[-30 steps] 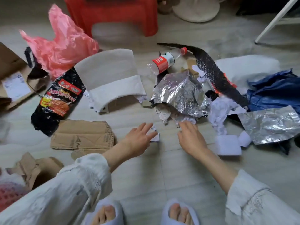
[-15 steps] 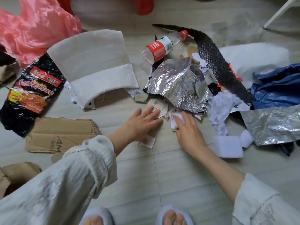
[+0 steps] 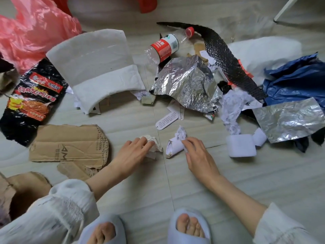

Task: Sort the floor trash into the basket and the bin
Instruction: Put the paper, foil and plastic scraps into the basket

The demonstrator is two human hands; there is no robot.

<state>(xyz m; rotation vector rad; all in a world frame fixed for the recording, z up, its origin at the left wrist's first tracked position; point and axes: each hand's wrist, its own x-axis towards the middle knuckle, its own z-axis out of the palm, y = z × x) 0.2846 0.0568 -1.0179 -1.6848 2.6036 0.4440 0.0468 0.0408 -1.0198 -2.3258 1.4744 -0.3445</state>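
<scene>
We can't see the left hand's (image 3: 131,154) fingertips, buried in crumpled paper (image 3: 153,144); pink bag (image 3: 33,30) cut off at frame's left edge; red stool (image 3: 146,4) cropped at top; printed slip (image 3: 167,120) txt too small to read; cardboard (image 3: 112,103) mostly hidden under white padding (image 3: 95,64).

Pulled back from under the foil (image 3: 186,83): left grip (image 3: 133,152) on crumpled wad (image 3: 154,145), right grip (image 3: 197,154) on white paper (image 3: 175,145).

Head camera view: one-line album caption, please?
Left hand and right hand each gather crumpled paper from a trash-strewn floor.
</scene>
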